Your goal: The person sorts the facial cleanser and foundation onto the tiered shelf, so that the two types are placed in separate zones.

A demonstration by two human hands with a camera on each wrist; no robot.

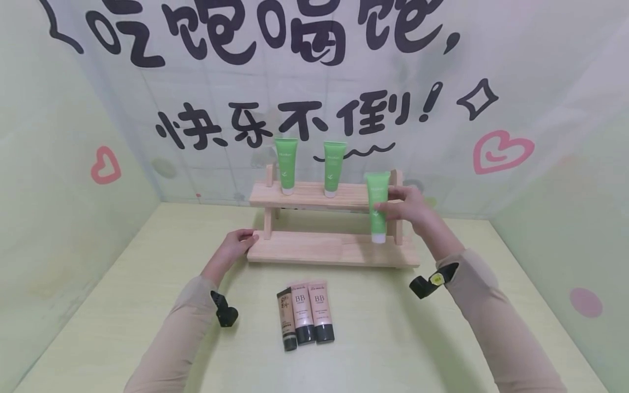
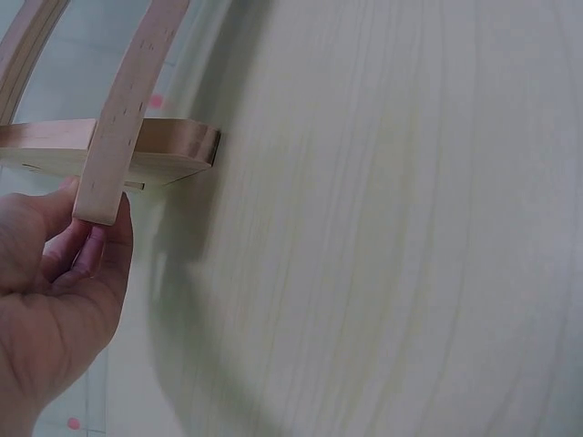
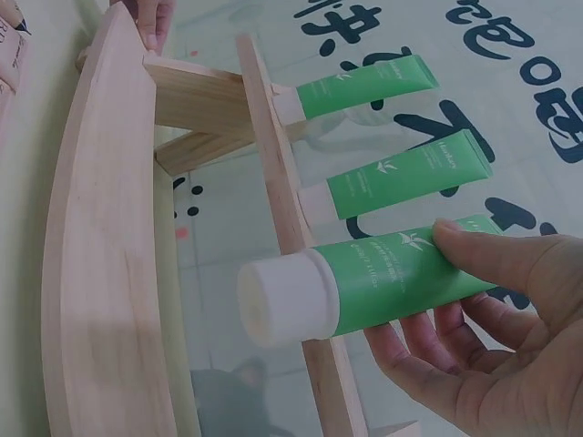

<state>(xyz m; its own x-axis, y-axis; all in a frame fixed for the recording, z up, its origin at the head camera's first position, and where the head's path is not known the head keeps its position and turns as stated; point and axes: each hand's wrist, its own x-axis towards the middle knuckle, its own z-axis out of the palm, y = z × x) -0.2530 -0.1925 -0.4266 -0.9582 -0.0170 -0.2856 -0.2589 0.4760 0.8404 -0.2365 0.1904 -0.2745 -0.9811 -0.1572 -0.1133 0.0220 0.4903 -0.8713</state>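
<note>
My right hand holds a green squeeze tube upright, white cap down, in front of the right end of a two-tier wooden shelf rack. In the right wrist view, thumb and fingers pinch the tube's body near its flat end, leaving the white cap exposed. Two matching tubes stand on their caps on the upper tier: a left one and a middle one. My left hand grips the left end of the lower board between thumb and fingers.
Before the rack, a brown tube and two pink BB tubes with black caps lie side by side on the pale table. A printed wall sheet hangs behind, and side walls flank the table.
</note>
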